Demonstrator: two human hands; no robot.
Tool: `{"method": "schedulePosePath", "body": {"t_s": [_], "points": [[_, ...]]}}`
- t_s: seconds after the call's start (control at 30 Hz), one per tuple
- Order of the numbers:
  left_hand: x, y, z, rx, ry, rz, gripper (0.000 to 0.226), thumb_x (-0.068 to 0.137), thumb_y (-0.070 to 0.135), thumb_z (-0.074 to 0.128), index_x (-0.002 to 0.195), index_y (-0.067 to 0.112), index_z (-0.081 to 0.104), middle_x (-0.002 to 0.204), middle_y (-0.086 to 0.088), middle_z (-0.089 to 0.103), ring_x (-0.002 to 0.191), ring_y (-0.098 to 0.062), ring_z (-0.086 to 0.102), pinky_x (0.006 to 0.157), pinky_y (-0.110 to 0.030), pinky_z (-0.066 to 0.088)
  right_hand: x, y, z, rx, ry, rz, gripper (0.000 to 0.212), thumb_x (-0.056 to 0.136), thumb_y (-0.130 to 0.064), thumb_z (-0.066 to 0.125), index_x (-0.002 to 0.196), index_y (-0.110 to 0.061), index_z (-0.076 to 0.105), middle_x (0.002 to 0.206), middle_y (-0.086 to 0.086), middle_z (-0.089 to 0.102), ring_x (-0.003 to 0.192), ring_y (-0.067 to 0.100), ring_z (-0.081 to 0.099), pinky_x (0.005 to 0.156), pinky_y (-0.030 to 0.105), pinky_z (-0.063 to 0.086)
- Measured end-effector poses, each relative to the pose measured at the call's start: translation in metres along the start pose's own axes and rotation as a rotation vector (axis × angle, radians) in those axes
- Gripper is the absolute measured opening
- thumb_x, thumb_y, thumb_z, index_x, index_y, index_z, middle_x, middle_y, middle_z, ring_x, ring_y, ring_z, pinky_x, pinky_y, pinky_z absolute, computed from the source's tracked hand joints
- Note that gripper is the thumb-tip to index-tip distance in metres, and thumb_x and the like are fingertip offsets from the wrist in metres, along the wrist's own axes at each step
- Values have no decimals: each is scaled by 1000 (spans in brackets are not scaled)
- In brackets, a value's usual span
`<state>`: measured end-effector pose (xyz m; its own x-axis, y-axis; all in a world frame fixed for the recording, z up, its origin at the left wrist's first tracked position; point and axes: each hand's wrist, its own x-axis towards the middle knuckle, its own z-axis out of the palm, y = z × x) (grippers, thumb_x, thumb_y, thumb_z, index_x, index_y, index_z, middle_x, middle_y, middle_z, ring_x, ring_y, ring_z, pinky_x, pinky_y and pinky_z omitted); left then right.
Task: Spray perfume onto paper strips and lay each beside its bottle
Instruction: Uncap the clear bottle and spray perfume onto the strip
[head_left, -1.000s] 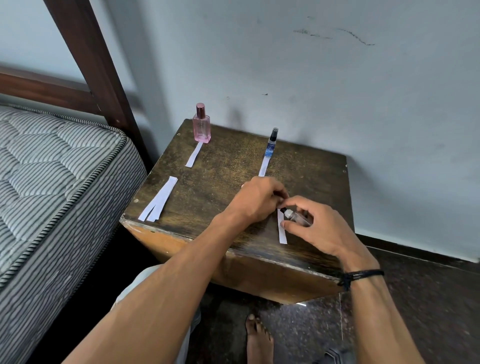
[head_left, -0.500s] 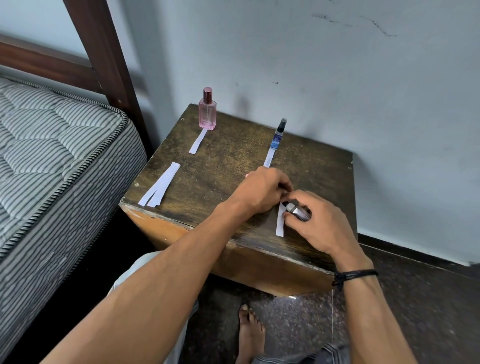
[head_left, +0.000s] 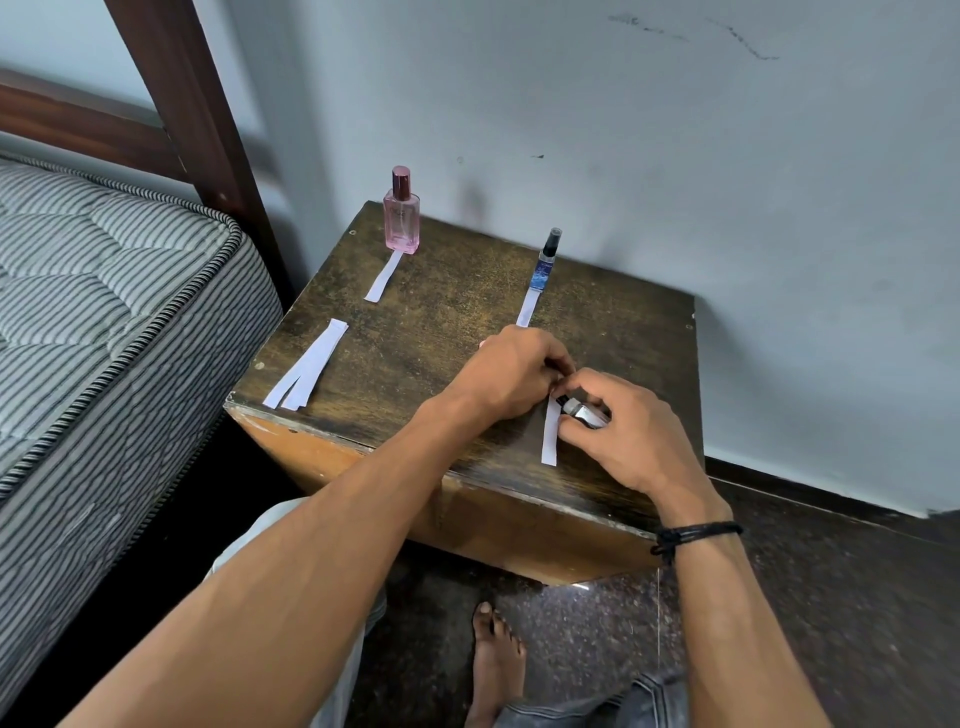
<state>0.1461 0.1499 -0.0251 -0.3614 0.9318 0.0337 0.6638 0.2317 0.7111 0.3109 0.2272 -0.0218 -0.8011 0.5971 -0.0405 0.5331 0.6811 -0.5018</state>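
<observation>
My right hand (head_left: 631, 436) grips a small silver spray bottle (head_left: 586, 414), tilted low over the wooden table (head_left: 447, 332), its black nozzle toward my left hand. My left hand (head_left: 514, 376) pinches the top end of a white paper strip (head_left: 549, 439) right at the nozzle; the strip's lower part lies flat near the front edge. A pink bottle (head_left: 401, 221) stands at the back left with a strip (head_left: 383, 276) in front of it. At the back middle a slim blue bottle (head_left: 545, 262) stands with its own strip (head_left: 527, 309).
Several spare paper strips (head_left: 306, 373) lie at the table's front left corner. A striped mattress (head_left: 104, 291) and dark bed frame (head_left: 192, 104) are at the left, the wall close behind the table. My bare foot (head_left: 496, 660) rests on the dark floor below.
Both hands stay joined over the strip and silver bottle, with only small finger shifts. The view has drifted slightly, so the table sits a bit higher in frame.
</observation>
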Motion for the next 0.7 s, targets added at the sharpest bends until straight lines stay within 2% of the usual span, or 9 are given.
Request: {"method": "schedulePosePath", "body": {"t_s": [0.13, 0.27, 0.5, 0.7], "points": [[0, -2, 1, -2, -2, 0, 19, 88, 9, 66, 99, 18, 79, 103, -1, 76, 96, -21, 68, 91, -36, 53, -1, 0, -2, -13, -18, 4, 24, 90, -41, 70, 112, -45, 62, 89, -30, 56, 80, -8, 54, 62, 26, 42], [0, -2, 0, -7, -1, 2, 16, 89, 12, 68, 99, 17, 79, 102, -2, 76, 96, -21, 68, 91, -38, 53, 1, -1, -2, -23, -28, 1, 23, 90, -42, 70, 112, -46, 61, 87, -27, 56, 78, 0, 54, 61, 27, 41], [2, -3, 2, 5, -4, -20, 21, 86, 9, 66, 98, 19, 79, 102, -2, 77, 97, -24, 68, 92, -40, 54, 1, 0, 0, -14, -14, 3, 23, 89, -43, 70, 110, -46, 62, 88, -26, 58, 80, -3, 54, 62, 26, 41], [2, -3, 3, -1, -4, -23, 19, 87, 10, 66, 97, 20, 79, 100, -2, 76, 96, -23, 68, 91, -40, 54, 3, 1, 0, -16, -14, -1, 21, 89, -43, 71, 109, -45, 63, 86, -22, 59, 77, 6, 55, 59, 28, 39]]}}
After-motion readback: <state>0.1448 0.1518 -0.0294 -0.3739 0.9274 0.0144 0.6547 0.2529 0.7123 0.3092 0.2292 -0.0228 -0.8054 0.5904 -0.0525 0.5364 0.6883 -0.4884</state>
